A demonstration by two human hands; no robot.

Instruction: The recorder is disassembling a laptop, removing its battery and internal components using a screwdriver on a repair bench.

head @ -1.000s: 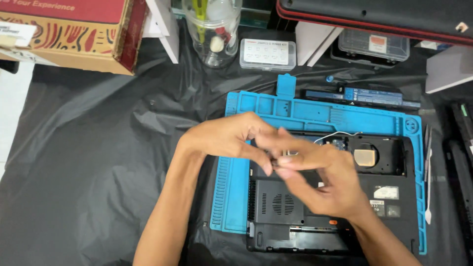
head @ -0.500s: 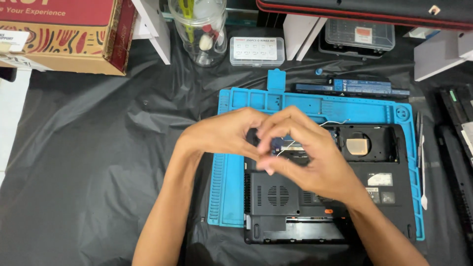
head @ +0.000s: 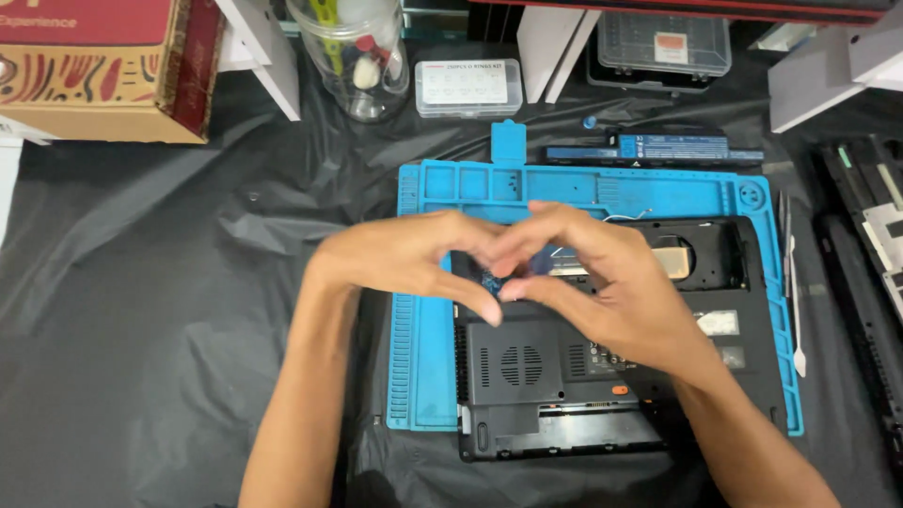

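the left hand [head: 414, 259] and the right hand [head: 602, 282] met over the upturned black laptop [head: 564, 376], fingertips touching at the top and thumbs meeting below, so that the two hands ringed a small gap. inside that gap showed part of a small dark circuit board [head: 491, 278] with bluish marks, sitting in an open bay of the laptop's underside; both hands were curled with fingers bent down around it, and whether either one actually gripped it could not be told. the laptop lay bottom-up on a blue repair mat [head: 428, 357] with raised ridges along its left edge and small compartments along its far edge, the mat resting on a bench covered in crinkled black plastic sheeting [head: 141, 310]. a round vent grille [head: 520, 365] showed on the laptop's base just near the thumbs, and another open bay [head: 701, 254] lay just right of the right hand. beyond the mat lay a long black battery pack [head: 658, 150]. a thin white pry tool [head: 796, 292] lay along the mat's right edge. farther back stood a clear jar [head: 353, 56] of tools, a small clear parts box [head: 468, 87], and a cardboard box [head: 103, 71] at the far left.
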